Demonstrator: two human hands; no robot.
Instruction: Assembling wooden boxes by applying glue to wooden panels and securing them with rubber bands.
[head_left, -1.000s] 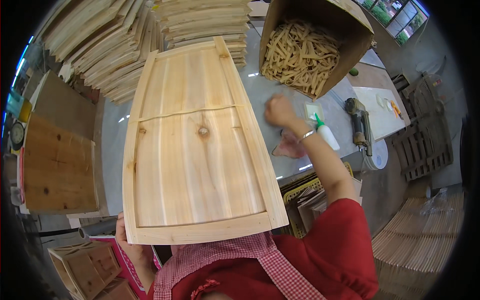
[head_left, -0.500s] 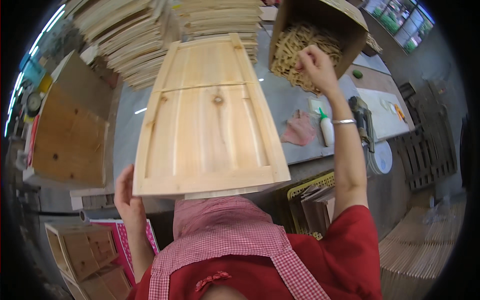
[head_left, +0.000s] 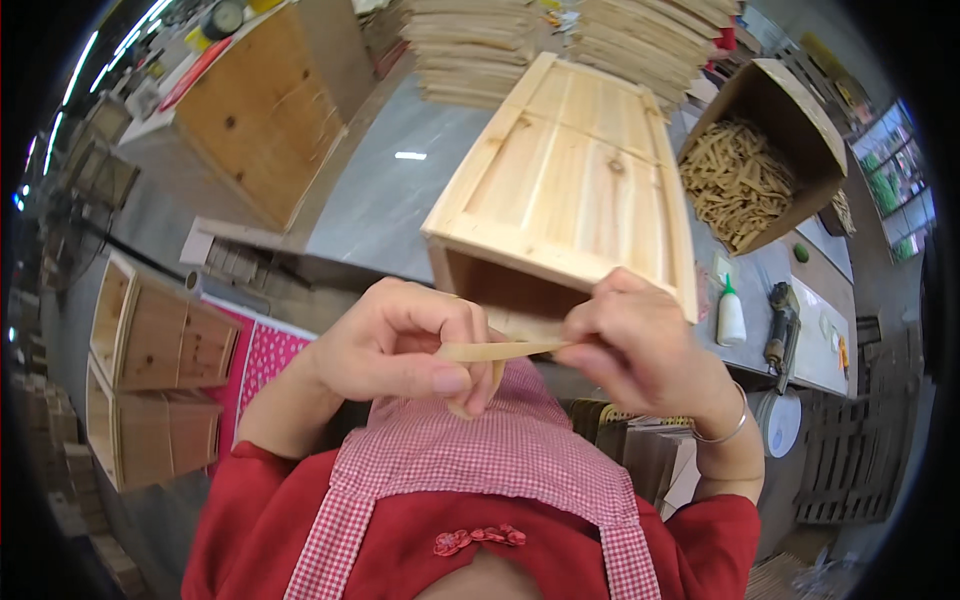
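Note:
My left hand (head_left: pixel 405 350) and my right hand (head_left: pixel 640 350) meet close to my chest, both pinching a thin pale wooden strip (head_left: pixel 495 351) that spans between the fingertips. A second small piece seems to hang under my left fingers. Just beyond the hands lies a shallow light pine box (head_left: pixel 570 185) on the grey worktable (head_left: pixel 380 200), its open side facing me. To the right, an open cardboard carton (head_left: pixel 800 130) leans over, full of several more such wooden strips (head_left: pixel 735 180).
A white glue bottle with a green tip (head_left: pixel 731 315) and a power tool (head_left: pixel 781 325) lie on the table at the right. Stacks of thin boards (head_left: pixel 480 45) stand behind the box. Finished wooden boxes (head_left: pixel 160 340) sit at lower left, another large one (head_left: pixel 265 105) at upper left.
My right hand left the carton of strips and came back to my chest with a strip. My left hand let go of the pine box's near edge and joined it.

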